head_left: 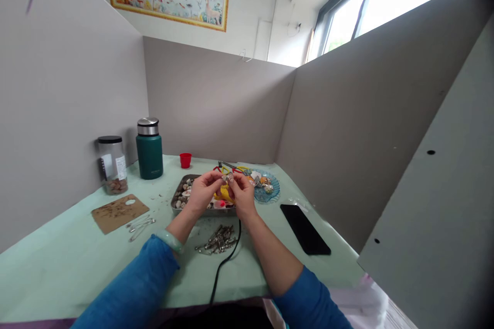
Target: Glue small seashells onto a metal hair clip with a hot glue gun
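Observation:
My left hand (204,191) and my right hand (243,191) meet above a metal tray (181,211). Both are closed, thumbs and fingertips pinching a small shiny silvery piece (227,177) between them; its exact kind is too small to make out. Under the hands, the tray holds many small rounded pieces (181,195) in white, brown and dark tones. A yellow object (224,194) shows between my hands; whether it lies in the tray I cannot tell. Nearer to me is a pile of small metal pins or clasps (218,240).
Pliers (222,167) with coloured handles lie behind the tray, beside a blue glass plate (275,190) of small pieces. A black phone (304,229) is right; a black cord (224,264) runs forward. Left stand a green flask (150,154), jar (113,164), cardboard (116,216) and safety pins (139,226).

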The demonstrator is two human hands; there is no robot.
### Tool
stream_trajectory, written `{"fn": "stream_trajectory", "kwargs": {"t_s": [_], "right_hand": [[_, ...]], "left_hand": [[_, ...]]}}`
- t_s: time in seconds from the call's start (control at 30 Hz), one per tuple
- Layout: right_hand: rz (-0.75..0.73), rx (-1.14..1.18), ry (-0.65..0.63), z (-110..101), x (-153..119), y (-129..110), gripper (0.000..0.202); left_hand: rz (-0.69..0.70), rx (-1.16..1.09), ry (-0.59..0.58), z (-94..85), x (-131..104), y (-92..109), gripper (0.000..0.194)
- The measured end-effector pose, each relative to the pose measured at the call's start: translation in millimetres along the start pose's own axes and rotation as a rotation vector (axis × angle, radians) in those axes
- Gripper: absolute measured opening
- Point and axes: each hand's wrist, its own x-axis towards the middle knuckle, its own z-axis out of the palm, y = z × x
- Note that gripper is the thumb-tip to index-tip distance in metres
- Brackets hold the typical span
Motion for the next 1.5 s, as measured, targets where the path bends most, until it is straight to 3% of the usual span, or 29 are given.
{"fn": "stream_trajectory", "kwargs": {"t_s": [0.67,1.23,1.5], "right_hand": [[-0.012,-0.027,-0.001,-1,3,7,0.021],[-0.046,0.005,-0.074,-1,-2,-2,0.02],[-0.04,-0.008,-0.049,-1,-1,1,0.023]], "left_hand": [[-0.097,-0.218,-0.006,-6.3,3,-3,0.023],[-0.161,-0.355,-0.198,-9.8,2,-4,0.02],[-0.181,-0.364,-0.212,-9.0,1,-3,0.021]]}}
